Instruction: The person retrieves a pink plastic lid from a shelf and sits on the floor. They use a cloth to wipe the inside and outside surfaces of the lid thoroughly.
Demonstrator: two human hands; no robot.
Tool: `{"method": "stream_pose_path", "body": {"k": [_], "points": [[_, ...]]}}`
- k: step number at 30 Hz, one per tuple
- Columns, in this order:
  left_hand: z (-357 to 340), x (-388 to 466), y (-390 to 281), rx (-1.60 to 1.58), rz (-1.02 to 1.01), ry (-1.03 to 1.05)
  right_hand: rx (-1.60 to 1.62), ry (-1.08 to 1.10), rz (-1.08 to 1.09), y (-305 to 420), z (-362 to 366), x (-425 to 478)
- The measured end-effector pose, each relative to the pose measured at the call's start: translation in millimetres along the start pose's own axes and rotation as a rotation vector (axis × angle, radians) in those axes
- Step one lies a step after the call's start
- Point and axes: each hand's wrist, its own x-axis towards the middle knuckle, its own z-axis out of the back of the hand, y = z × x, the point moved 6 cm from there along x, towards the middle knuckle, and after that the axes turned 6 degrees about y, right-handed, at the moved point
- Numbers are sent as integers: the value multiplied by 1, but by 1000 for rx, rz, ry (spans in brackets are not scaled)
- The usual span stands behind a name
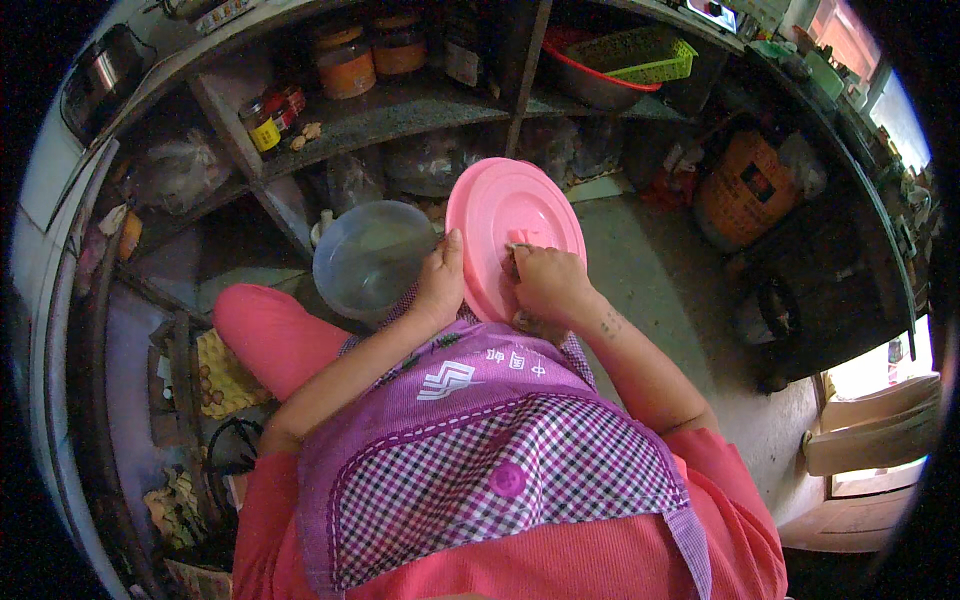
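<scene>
A round pink plastic lid (491,202) is tilted up in front of my apron, its raised handle facing me. My left hand (442,274) grips the lid's left edge, thumb on the near face. Curled against the lid beside its handle is my right hand (553,281). A small greyish bunched cloth (512,262) shows at its fingers, mostly hidden by them. Left of the lid, close to my left hand, stands a translucent plastic tub (367,259) without a cover.
Dark shelves (390,112) ahead hold lidded jars (345,67), a yellow-labelled jar (260,127) and a red-rimmed basin (600,75) with a green basket (660,64). An orange container (750,187) stands at right. Eggs sit on a yellow tray (225,375) at lower left.
</scene>
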Motion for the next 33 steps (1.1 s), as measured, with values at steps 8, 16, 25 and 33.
{"method": "stream_pose_path", "body": {"k": [8, 16, 25, 33], "points": [[-8, -2, 0, -80, -48, 82, 72, 70, -83, -44, -33, -30], [-10, -4, 8, -255, 7, 110, 53, -16, -66, -40, -32, -37], [-6, -8, 2, -130, -29, 84, 43, -33, -46, -38, -36, -39], [-10, -10, -6, -113, -24, 106, 26, -33, -49, -42, -40, -40]]}}
